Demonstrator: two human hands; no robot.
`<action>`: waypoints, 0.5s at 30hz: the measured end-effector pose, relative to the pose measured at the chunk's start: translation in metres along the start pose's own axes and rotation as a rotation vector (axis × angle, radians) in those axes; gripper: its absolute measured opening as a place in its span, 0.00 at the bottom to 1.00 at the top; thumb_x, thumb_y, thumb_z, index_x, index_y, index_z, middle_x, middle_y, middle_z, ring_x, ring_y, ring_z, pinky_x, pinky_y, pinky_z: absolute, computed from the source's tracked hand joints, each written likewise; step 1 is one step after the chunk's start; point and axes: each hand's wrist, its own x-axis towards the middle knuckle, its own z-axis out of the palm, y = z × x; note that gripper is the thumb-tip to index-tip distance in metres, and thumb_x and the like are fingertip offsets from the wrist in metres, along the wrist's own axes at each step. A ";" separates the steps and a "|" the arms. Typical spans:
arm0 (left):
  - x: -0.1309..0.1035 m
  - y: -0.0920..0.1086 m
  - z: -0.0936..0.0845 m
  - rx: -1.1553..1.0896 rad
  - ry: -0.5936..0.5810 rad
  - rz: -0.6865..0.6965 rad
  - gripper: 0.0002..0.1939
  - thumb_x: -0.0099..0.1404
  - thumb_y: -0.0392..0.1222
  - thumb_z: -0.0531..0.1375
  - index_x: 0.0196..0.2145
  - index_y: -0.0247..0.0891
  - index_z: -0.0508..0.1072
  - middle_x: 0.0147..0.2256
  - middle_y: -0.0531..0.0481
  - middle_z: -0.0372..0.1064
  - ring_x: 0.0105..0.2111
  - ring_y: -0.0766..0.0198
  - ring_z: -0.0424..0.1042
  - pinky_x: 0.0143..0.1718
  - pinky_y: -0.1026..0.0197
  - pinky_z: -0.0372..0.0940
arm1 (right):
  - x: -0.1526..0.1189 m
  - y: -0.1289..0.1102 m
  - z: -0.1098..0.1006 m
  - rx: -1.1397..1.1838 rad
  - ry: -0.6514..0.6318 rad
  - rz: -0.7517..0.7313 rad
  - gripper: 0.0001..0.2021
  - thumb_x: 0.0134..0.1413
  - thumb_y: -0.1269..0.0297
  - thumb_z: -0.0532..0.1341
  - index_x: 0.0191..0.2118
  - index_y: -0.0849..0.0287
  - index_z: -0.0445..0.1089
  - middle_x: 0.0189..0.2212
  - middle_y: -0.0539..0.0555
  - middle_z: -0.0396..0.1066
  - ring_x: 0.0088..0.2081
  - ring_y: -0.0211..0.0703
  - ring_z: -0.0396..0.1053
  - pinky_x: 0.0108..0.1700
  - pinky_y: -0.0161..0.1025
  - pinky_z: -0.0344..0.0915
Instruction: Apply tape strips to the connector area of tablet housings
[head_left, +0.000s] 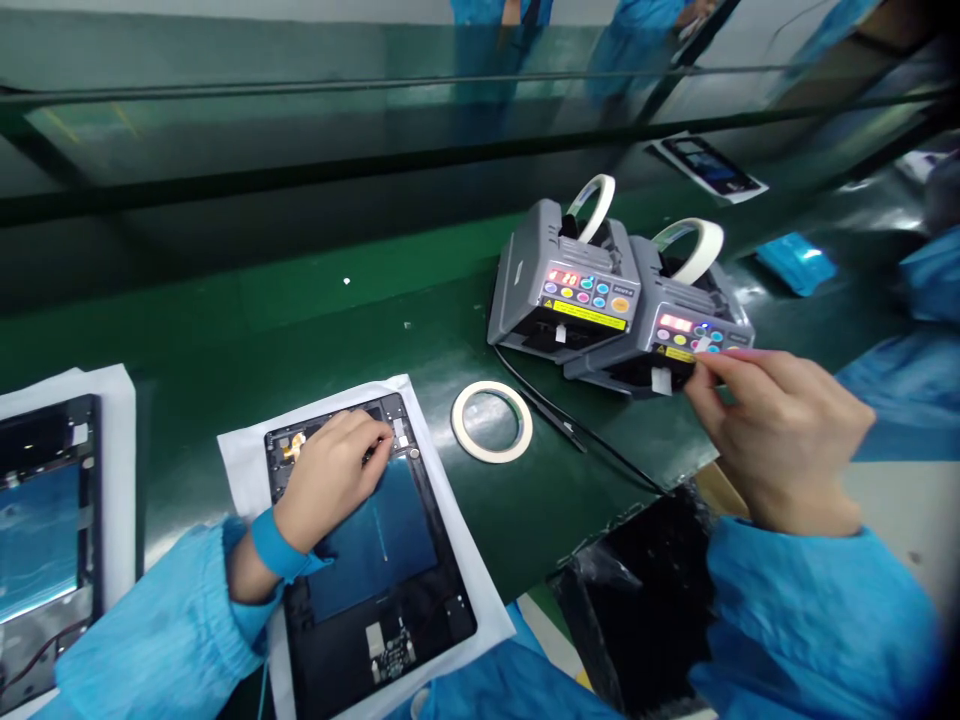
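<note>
Your left hand (336, 470): back upward, fingers curled in toward the thumb, sleeved forearm (165, 620) angled inward. Your right hand (784, 435): out to the right, thumb and index finger pinched together.

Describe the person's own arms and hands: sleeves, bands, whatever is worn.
The left hand is ungloved, with a flat blue wristband and a loose, creased, light-blue left sleeve. The right hand, also ungloved, shows no band; the right sleeve matches.
</note>
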 end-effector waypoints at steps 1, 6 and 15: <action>0.000 0.000 0.000 0.001 -0.005 -0.004 0.11 0.69 0.36 0.52 0.32 0.35 0.71 0.30 0.48 0.67 0.33 0.59 0.67 0.36 0.57 0.62 | -0.001 0.001 0.004 0.033 0.006 0.045 0.06 0.52 0.64 0.62 0.30 0.61 0.74 0.28 0.54 0.75 0.28 0.40 0.71 0.28 0.33 0.63; -0.001 0.000 0.001 0.010 -0.010 -0.007 0.11 0.69 0.36 0.51 0.32 0.35 0.71 0.30 0.48 0.67 0.33 0.59 0.67 0.36 0.58 0.62 | -0.008 0.012 0.012 0.230 -0.013 0.229 0.10 0.51 0.61 0.62 0.26 0.61 0.74 0.26 0.57 0.74 0.27 0.39 0.72 0.28 0.32 0.63; -0.002 -0.001 0.001 -0.016 -0.018 0.000 0.09 0.69 0.35 0.52 0.33 0.35 0.71 0.31 0.48 0.68 0.33 0.59 0.67 0.36 0.58 0.62 | 0.001 0.014 -0.009 0.298 -0.235 0.250 0.13 0.54 0.56 0.64 0.36 0.63 0.77 0.32 0.59 0.75 0.32 0.39 0.72 0.31 0.33 0.65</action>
